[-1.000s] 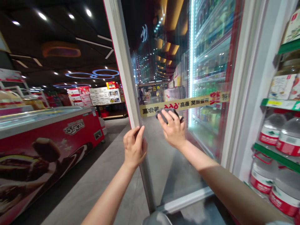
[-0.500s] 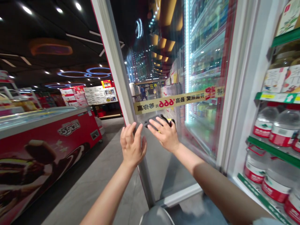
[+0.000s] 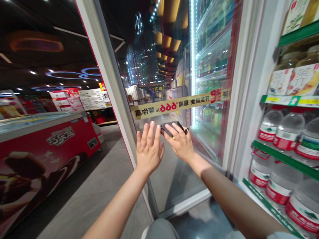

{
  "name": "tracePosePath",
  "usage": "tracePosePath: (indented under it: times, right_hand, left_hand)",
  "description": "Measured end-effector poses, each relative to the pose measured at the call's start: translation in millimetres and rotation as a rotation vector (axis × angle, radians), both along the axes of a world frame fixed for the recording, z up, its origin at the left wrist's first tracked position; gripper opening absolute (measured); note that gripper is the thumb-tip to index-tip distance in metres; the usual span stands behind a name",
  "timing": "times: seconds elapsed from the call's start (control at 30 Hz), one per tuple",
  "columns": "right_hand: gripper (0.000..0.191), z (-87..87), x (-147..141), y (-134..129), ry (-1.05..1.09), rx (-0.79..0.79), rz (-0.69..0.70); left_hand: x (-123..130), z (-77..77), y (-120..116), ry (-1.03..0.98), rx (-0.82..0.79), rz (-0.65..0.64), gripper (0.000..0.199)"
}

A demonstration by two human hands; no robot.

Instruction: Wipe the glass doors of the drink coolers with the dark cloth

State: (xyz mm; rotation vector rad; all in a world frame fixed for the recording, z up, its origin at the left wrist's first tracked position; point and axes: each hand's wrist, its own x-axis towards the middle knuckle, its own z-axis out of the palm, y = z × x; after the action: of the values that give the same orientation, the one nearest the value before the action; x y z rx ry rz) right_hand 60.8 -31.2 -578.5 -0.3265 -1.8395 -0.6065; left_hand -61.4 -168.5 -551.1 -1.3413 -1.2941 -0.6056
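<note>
A glass cooler door (image 3: 189, 176) in a pale frame stands swung open before me, with a yellow strip (image 3: 154, 110) of mirrored lettering across it. My left hand (image 3: 149, 149) is open, palm toward the door and fingers stretched up just under the strip; whether it touches the glass I cannot tell. My right hand (image 3: 183, 142) is at the glass beside it, fingers bent over a crumpled black cloth-like thing (image 3: 171, 126) with a bit of yellow. The fingers partly cover this thing, so its exact kind is unclear.
To the right, cooler shelves (image 3: 286, 160) with green edges hold large water bottles (image 3: 289, 127) and tea bottles (image 3: 302, 78). A red ice cream freezer (image 3: 77, 149) stands at left, with stacked boxes (image 3: 91, 99) behind it. My knee (image 3: 160, 229) shows at the bottom.
My left hand has moved right, from beside the door frame onto the pane area, and its fingers have straightened. My right hand and the black thing have shifted slightly right across the glass.
</note>
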Motion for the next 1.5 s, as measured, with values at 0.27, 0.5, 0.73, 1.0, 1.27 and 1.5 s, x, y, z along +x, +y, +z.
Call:
tracePosePath:
  times: [0.27, 0.5, 0.73, 1.0, 1.27, 1.5]
  right_hand:
    - [0.061, -5.3, 25, 31, 0.243, -0.258, -0.225]
    - [0.061, -3.7, 35, 51, 0.057, -0.143, -0.132]
    - [0.065, -31.2, 61, 70, 0.227, -0.340, -0.185]
    - [0.068, 4.1, 75, 96, 0.290, -0.397, -0.209]
    - [0.069, -8.5, 82, 90, 0.133, -0.392, -0.212]
    - [0.065, 26.5, 99, 129, 0.320, -0.441, -0.242]
  left_hand:
    - [22, -5.7, 33, -0.015, -0.071, -0.024, 0.080]
    - [37, -7.6, 59, -0.005, -0.106, -0.084, 0.080]
    - [51, -19.2, 79, -0.007, -0.131, -0.113, 0.078]
    - [65, -22.8, 98, 0.016, -0.155, -0.151, 0.080]
    - [73, -29.9, 110, 0.019, -0.171, -0.176, 0.078]
    - [85, -30.2, 123, 0.018, -0.178, -0.197, 0.079]
